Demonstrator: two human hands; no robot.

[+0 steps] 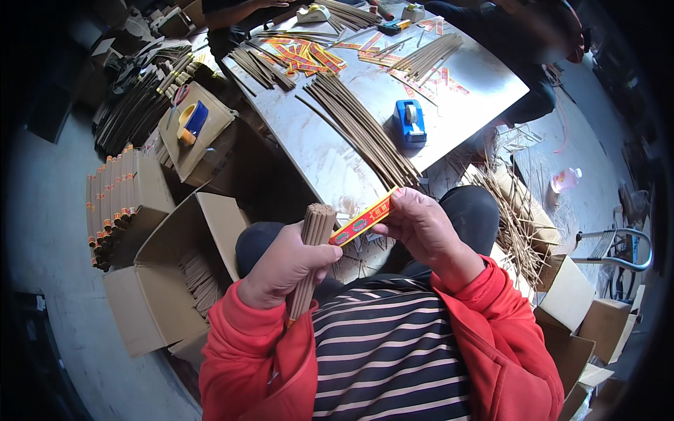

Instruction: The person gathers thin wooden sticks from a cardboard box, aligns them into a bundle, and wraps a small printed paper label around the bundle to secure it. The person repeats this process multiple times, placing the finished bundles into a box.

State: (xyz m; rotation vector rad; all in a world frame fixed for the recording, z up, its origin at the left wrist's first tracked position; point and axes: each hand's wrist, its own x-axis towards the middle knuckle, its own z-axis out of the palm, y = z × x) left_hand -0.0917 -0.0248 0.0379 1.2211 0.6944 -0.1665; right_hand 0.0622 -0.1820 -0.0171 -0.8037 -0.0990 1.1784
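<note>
Saw stacked banded bundles (112,193) left of the table (295,140), then, nearer but on that same side, an open carton (133,312) with brown sticks (200,284) inside. Clasped a brown stick bundle (319,224) in the left hand (284,263), short of the table's near end, with curled fingers and the top ends exposed. Pinched the upper end of a red-and-yellow paper band (361,221) between thumb and fingers of the right hand (425,228), also short of the table, with the band's lower end close beside the bundle. Noted loose sticks (358,126) and a blue tape dispenser (410,123) on the table.

Called, in judgement, for a firm but gentle left grip, level stick tops, and a band kept taut, square to the bundle and printed side outward.

Could not make out the left fingertips behind the bundle, nor any sure contact between band and sticks. Lost the bundle's bottom against the red jacket (281,365), the band's back face from view, and parts of two people (519,31) beyond the table at the upper edge
</note>
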